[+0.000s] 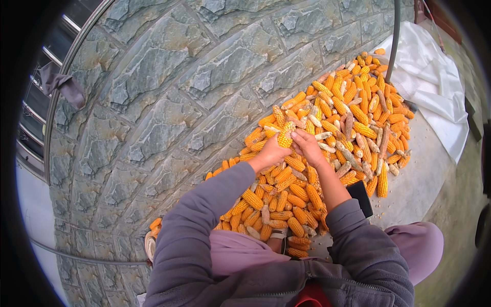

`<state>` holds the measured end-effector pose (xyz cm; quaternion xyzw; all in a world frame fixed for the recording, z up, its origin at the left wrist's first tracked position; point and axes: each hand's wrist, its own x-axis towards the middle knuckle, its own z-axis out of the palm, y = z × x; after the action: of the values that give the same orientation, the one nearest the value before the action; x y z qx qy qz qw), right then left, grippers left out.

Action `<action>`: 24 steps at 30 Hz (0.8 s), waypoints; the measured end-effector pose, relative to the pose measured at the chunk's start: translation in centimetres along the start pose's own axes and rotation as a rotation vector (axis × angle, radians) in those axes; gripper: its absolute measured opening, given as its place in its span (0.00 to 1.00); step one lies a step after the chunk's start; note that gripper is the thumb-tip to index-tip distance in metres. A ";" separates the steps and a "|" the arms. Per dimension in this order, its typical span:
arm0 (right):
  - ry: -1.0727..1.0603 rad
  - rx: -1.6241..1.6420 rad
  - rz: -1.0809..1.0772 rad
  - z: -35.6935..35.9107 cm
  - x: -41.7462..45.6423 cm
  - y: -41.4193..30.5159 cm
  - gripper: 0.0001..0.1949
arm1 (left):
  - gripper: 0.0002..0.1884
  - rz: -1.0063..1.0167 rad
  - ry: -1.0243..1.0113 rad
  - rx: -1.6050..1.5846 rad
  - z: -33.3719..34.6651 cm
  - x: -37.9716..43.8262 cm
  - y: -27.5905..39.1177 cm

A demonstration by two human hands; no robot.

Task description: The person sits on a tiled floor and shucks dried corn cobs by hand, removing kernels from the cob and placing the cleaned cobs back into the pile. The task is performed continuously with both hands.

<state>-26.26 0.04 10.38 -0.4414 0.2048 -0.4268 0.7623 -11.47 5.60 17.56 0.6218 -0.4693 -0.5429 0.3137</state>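
Both hands are raised over a large heap of husked corn cobs. My left hand is closed around the lower end of a yellow corn cob, which points up and away. My right hand is against the right side of the same cob, its thumb and fingertips touching the kernels; part of the cob is hidden by the fingers. Orange and yellow ears lie all around below the hands, mixed with pale, mostly bare cobs on the right part of the heap.
A rough stone-tiled wall runs along the left. A black smartphone lies at the heap's right edge. White plastic sheeting spreads at the upper right beside a grey pole. Loose kernels dot the concrete floor. A grey cloth hangs on a metal railing.
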 end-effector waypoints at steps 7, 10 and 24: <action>0.174 -0.137 -0.104 1.6 0.9 0.1 0.13 | 0.35 0.477 0.417 0.676 0.1 0.8 -2.3; 0.330 -0.178 -0.162 2.3 1.0 0.5 0.15 | 0.33 0.298 0.365 0.775 -0.1 0.9 -1.1; 0.069 0.101 0.142 -0.2 0.5 -1.7 0.14 | 0.32 0.334 0.266 0.985 -0.4 -0.2 0.6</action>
<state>-26.94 -0.89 11.70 -0.3718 0.2397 -0.3966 0.8044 -11.24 5.55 18.25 0.6758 -0.7170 -0.1176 0.1238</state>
